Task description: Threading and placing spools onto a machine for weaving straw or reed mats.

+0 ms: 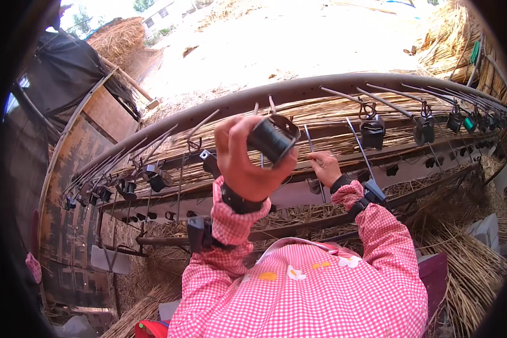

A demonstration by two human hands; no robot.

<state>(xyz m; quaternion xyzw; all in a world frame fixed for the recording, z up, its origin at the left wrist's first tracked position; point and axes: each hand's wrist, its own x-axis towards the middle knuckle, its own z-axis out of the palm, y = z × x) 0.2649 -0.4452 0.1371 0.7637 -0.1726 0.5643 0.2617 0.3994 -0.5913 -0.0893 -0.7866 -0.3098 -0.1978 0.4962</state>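
Note:
A spool [271,141] wound with dark thread or wire is raised in my left hand [243,163], with the fingers and thumb wrapped round it. It is held tilted in front of the long curved-looking beam. To its right and a little lower, my right hand [325,168] has its fingers pinched together beside a thin metal rod [310,141]. Whatever those fingertips hold is too small to make out. A dark spool [372,133] hangs from a rod to the right of my right hand. Left of my left hand, another dark spool [156,178] hangs in the row.
The long beam [298,83] spans the far side, with several rods sticking out. A bundle of straw stalks [315,115] lies along the frame. A lower bar [298,226] runs nearer to me. On the left stands a wooden panel [73,214]; loose straw [456,265] lies at right.

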